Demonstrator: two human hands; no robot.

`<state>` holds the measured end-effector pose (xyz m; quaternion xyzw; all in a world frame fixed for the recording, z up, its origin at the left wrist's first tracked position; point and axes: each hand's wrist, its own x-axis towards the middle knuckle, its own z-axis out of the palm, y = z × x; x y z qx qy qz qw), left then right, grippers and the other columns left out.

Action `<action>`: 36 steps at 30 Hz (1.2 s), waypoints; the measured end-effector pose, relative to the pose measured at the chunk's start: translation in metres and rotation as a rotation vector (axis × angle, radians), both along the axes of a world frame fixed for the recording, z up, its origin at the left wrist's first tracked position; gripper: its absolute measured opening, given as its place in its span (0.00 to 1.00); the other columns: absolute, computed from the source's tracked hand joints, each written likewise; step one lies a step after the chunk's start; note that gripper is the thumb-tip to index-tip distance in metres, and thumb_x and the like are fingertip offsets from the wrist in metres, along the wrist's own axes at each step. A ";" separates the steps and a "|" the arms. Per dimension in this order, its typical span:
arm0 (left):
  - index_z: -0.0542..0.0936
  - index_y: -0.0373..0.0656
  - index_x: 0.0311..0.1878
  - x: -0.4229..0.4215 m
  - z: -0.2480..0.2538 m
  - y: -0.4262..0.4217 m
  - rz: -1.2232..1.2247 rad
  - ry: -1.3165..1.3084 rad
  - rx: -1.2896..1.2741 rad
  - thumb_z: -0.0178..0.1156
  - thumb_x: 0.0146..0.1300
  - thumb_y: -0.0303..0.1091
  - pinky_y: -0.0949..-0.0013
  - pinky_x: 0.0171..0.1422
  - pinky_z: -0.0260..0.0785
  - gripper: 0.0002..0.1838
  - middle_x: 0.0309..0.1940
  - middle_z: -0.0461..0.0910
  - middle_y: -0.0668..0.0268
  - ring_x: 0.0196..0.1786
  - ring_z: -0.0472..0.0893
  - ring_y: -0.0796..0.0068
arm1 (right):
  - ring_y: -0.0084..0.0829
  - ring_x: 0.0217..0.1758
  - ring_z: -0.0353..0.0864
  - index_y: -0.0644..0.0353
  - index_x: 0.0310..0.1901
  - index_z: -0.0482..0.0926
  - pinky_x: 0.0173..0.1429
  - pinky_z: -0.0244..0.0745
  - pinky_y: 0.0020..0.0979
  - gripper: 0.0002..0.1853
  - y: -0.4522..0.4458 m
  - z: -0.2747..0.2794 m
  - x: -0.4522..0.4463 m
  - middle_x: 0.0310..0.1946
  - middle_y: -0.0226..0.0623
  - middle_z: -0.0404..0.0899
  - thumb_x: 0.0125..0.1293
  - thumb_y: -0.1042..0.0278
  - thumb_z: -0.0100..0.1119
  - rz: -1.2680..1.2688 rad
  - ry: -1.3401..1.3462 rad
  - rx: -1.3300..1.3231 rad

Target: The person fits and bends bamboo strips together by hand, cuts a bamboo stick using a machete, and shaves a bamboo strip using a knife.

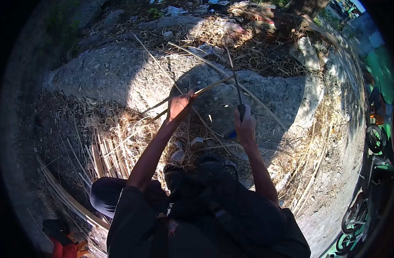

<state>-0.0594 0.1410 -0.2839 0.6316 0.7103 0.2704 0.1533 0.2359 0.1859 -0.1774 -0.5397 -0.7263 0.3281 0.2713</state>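
Observation:
My left hand (179, 106) is closed around a thin bamboo strip (213, 85), which slants from lower left to upper right through the fist. In my right hand (246, 127) is the dark handle of a knife (238, 91), its narrow blade pointing away from me. The blade crosses the far end of the strip; whether it cuts into the strip I cannot tell. Beyond and below the hands, a long loose strip (265, 108) and a thinner strip (156, 61) lie across the stone slab (154, 86).
Several pale split bamboo pieces (106, 157) lie by my left knee, with longer curved strips (70, 198) further left. Dry shavings (311, 159) cover the ground at right. A tree trunk (306, 7) stands at the back; wheels (375, 138) show at the far right.

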 end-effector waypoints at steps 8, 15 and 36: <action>0.79 0.48 0.51 0.004 0.045 0.004 0.038 0.111 0.174 0.54 0.78 0.45 0.48 0.34 0.71 0.12 0.26 0.80 0.50 0.31 0.83 0.44 | 0.62 0.32 0.86 0.64 0.55 0.72 0.34 0.78 0.54 0.19 0.008 0.001 -0.001 0.28 0.57 0.84 0.80 0.53 0.57 0.029 0.009 -0.053; 0.79 0.49 0.49 0.014 0.020 -0.003 -0.026 0.107 -0.160 0.56 0.76 0.43 0.43 0.35 0.73 0.10 0.27 0.81 0.49 0.33 0.84 0.41 | 0.59 0.30 0.86 0.63 0.53 0.74 0.31 0.75 0.51 0.16 0.002 -0.045 0.011 0.27 0.56 0.84 0.80 0.57 0.57 0.014 -0.144 -0.005; 0.79 0.47 0.54 -0.006 0.080 0.004 -0.052 0.168 0.134 0.57 0.74 0.35 0.49 0.29 0.72 0.09 0.29 0.84 0.56 0.27 0.83 0.45 | 0.63 0.34 0.87 0.64 0.55 0.73 0.34 0.79 0.55 0.19 0.008 0.030 -0.004 0.28 0.60 0.84 0.79 0.54 0.58 0.021 0.015 -0.011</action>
